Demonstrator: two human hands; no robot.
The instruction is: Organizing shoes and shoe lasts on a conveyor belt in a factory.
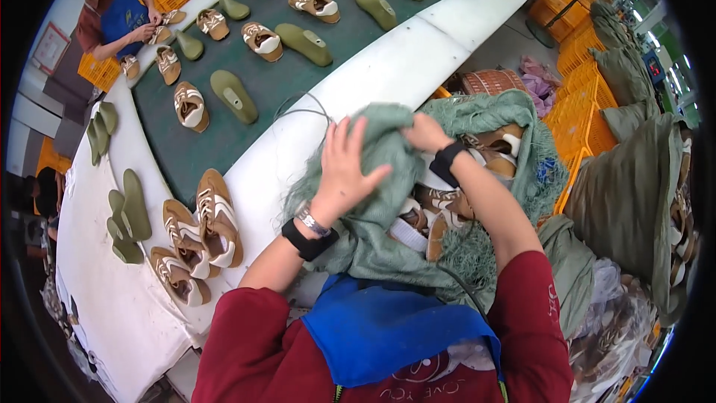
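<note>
A frayed green woven sack (373, 151) lies in front of me, its mouth folded back around several brown-and-white sneakers (496, 151). My left hand (344, 168) rests against the sack's left part with its fingers spread. On the far side, my right hand (429, 134) is closed on the cloth near the sack's mouth; its fingertips are partly hidden. More sneakers (440, 213) lie inside the opening, below my right wrist. A thin dark cord (302, 110) loops over the white table edge beside the sack.
A green conveyor belt (246, 142) carries sneakers and olive shoe lasts (233, 95). Sneakers (216, 216) and more lasts (136, 205) stand on the white tabletop (97, 283) at left. A co-worker (119, 11) handles a shoe at the far left. Orange crates (589, 116) and full sacks (626, 179) line the right.
</note>
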